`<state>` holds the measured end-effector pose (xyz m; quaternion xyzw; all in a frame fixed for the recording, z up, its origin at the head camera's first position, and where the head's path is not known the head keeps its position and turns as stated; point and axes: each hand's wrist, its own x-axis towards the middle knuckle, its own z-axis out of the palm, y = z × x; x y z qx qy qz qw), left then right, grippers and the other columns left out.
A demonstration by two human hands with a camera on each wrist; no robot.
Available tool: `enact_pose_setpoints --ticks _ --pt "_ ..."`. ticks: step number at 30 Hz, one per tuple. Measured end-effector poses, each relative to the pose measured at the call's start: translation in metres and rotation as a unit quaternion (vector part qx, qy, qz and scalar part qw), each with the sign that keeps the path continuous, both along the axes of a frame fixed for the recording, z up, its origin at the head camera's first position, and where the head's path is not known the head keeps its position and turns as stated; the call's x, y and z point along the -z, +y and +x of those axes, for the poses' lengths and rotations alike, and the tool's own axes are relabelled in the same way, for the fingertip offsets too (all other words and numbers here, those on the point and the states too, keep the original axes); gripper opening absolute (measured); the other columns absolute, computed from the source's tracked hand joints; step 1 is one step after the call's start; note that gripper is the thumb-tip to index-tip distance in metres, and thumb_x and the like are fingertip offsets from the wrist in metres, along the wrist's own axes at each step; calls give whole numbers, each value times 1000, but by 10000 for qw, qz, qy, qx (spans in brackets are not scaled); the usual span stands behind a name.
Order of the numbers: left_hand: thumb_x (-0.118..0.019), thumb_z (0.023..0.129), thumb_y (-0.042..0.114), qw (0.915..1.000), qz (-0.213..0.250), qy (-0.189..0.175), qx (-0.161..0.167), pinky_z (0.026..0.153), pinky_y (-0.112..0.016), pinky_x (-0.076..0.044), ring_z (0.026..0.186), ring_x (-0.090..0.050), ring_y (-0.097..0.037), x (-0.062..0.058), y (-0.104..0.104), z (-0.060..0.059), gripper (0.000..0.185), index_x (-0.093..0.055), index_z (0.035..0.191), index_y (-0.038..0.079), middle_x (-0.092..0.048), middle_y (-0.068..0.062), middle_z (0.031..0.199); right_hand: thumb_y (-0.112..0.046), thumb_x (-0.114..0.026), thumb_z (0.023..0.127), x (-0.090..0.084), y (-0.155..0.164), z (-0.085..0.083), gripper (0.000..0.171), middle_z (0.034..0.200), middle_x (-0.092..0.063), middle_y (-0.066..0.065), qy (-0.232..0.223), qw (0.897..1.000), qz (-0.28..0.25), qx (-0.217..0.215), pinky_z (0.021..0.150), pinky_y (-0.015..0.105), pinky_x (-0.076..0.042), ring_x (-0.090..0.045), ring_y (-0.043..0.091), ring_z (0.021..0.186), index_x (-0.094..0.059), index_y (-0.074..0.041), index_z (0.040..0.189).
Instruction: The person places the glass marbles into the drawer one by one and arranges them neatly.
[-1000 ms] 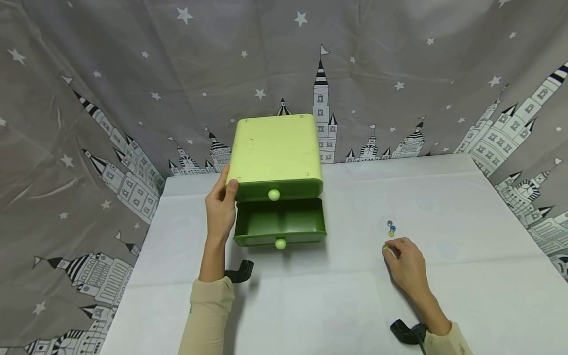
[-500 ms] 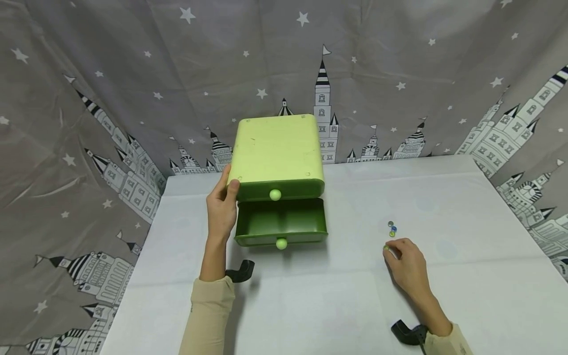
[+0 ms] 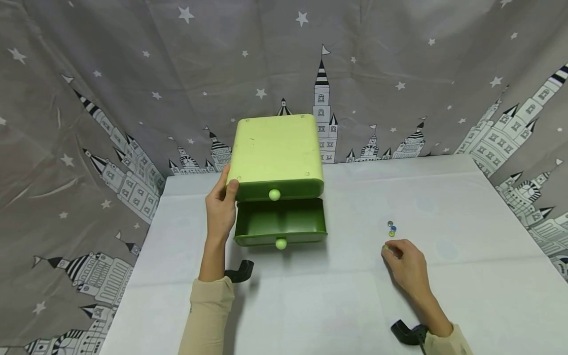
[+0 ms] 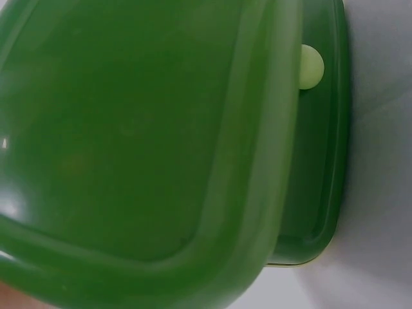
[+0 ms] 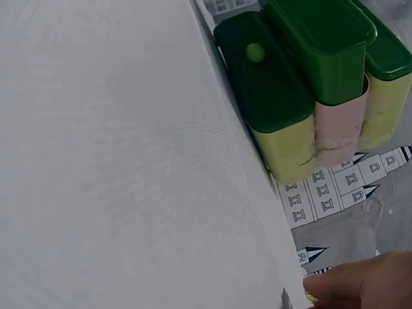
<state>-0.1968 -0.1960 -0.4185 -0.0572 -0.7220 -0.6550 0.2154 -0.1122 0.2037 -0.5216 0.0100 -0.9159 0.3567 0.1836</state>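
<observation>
A yellow-green cabinet [image 3: 277,148] with green drawers stands towards the back of the table. One drawer [image 3: 281,227] is pulled out, and its visible inside holds nothing. My left hand [image 3: 220,212] rests against the cabinet's left side, its thumb at the front top corner; its other fingers are partly hidden. At the right, my right hand [image 3: 407,264] pinches a small yellow-green glass marble [image 3: 385,247] between thumb and index finger, low over the cloth. Just beyond lie a grey marble [image 3: 390,224], a blue marble [image 3: 393,229] and a yellow marble [image 3: 391,233].
In the right wrist view a lower drawer [image 5: 255,84] sits closed beneath the pulled-out one. White cloth [image 3: 337,305] covers the table. A grey curtain [image 3: 199,74] printed with castles and stars hangs behind and at both sides.
The right hand shifts very slightly to the left with the marble between its fingertips. The left hand, the cabinet and the other marbles stay in place.
</observation>
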Motion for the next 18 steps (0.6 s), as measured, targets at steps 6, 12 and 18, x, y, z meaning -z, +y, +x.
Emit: enact_pose_setpoints --ticks 6,12,18 --pt "-56 103 25 10000 4 37 28 113 -32 -31 142 -34 -14 -1 0 1 52 -41 149 5 -39 -5 154 3 -72 83 -2 -2 2 13 80 -68 9 -101 9993 -367 -34 60 18 -45 -59 18 70 -73 6 96" --pt "-54 104 19 10000 -6 -40 42 113 -32 -31 142 -34 -15 -2 0 1 50 -40 150 6 -38 -4 154 3 -73 84 -5 -5 3 15 83 -70 9 -133 9970 -754 -142 63 10 -43 -58 9 72 -73 5 98" --pt "-54 103 16 9998 60 -167 66 114 -33 -31 143 -33 -18 -3 -1 0 51 -38 150 2 -36 -7 155 5 -73 83 -16 -11 4 15 85 -71 11 103 9925 -1165 -354 66 9 -45 -58 2 74 -73 5 98"
